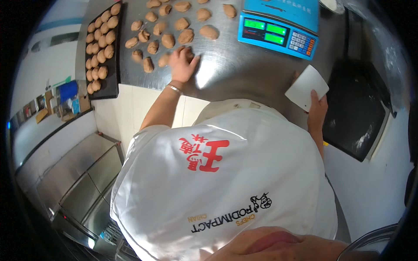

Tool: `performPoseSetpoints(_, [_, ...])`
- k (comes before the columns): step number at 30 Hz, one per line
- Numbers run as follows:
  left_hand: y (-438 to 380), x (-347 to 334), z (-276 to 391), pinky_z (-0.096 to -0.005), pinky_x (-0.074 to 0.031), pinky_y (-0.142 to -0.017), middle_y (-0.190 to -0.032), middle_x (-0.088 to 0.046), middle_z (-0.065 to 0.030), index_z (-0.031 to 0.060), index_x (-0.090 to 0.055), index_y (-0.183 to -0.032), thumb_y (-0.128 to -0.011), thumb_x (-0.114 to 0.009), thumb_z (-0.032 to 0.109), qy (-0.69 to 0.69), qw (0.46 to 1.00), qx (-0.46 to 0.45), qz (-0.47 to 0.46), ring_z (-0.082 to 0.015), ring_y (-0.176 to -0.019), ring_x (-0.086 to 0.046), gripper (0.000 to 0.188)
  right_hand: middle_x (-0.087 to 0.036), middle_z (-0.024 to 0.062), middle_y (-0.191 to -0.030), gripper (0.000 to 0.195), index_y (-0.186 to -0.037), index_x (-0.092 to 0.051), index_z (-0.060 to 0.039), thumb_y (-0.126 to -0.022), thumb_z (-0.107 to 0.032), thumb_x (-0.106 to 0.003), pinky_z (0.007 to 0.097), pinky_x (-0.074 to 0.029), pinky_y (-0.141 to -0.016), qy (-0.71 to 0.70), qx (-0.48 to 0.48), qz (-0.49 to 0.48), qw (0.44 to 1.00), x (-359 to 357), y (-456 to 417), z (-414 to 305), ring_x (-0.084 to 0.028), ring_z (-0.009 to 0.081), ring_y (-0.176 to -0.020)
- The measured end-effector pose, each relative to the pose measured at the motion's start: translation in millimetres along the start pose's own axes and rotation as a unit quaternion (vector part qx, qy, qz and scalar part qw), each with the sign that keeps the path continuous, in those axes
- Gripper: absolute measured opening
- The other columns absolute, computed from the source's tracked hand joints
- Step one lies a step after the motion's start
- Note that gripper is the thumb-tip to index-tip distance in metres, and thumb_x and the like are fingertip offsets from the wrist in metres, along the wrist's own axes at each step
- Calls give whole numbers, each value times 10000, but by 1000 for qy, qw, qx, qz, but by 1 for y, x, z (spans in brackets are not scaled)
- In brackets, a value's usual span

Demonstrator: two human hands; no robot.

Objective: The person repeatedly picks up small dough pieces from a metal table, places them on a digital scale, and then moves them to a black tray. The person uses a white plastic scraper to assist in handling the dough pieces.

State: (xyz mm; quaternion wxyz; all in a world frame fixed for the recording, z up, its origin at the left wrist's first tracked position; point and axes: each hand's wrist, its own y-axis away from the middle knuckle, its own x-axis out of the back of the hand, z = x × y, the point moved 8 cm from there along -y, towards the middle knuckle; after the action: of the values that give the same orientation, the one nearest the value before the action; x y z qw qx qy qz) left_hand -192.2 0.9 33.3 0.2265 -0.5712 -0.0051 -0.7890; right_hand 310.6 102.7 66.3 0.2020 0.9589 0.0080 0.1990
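My left hand (183, 65) is over the steel table, its fingers curled over a brown dough piece (188, 53) that they partly hide. Just left of these fingers lies another lump, slightly blurred. Many similar rough brown lumps (168, 41) are spread across the table (241, 62) beyond and to the left. On the right, my right hand (317, 102) holds a flat white dough scraper (307, 88) near the table's edge. Part of that hand is hidden behind the scraper.
A black tray (112, 75) with rows of rounded dough balls (102, 40) stands at the left. A blue digital scale (277, 36) with lit displays is at the back right. Black trays (356, 107) lie at the far right, beside clear plastic sheeting (388, 49).
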Motion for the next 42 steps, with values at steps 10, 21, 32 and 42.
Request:
performPoseSetpoints(10, [-110, 29, 83, -435, -397, -896, -993, -614, -115, 75, -633, -1048, -824, -721, 254, 79, 980, -82, 162, -338, -978, -530, 300, -666, 66, -941, 414, -1249, -577, -27, -947, -310, -585, 234, -473, -499, 30, 42, 77, 996, 20, 5, 0, -618, 110, -718])
performPoseSetpoints(21, [-209, -51, 246, -403, -481, -912, -1214, -601, -176, 71, -581, -1226, -878, -634, 144, 141, 971, -188, -36, -326, -1031, -614, 359, -664, 64, -975, 397, -1265, -550, -18, -969, -282, -560, 223, -477, -550, 10, 57, 57, 997, 17, 11, -6, -617, 87, -768])
performPoseSetpoints(32, [-46, -15, 120, -439, -469, -765, -962, -553, -168, 49, -579, -1009, -821, -746, 240, 212, 973, -28, 91, -376, -900, -555, 316, -644, 163, -1149, 478, -1323, -531, -12, -968, -330, -573, 364, -463, -906, 22, -6, 49, 999, 22, 12, -5, -614, 223, -1019])
performPoseSetpoints(42, [-37, -11, 109, -448, -417, -948, -1230, -566, -141, 118, -625, -1222, -841, -690, 228, 6, 995, -96, 18, -353, -1113, -515, 402, -666, 127, -1039, 396, -1207, -589, -21, -969, -337, -574, 354, -482, -844, 31, 8, 156, 987, 75, -1, -16, -629, 205, -916])
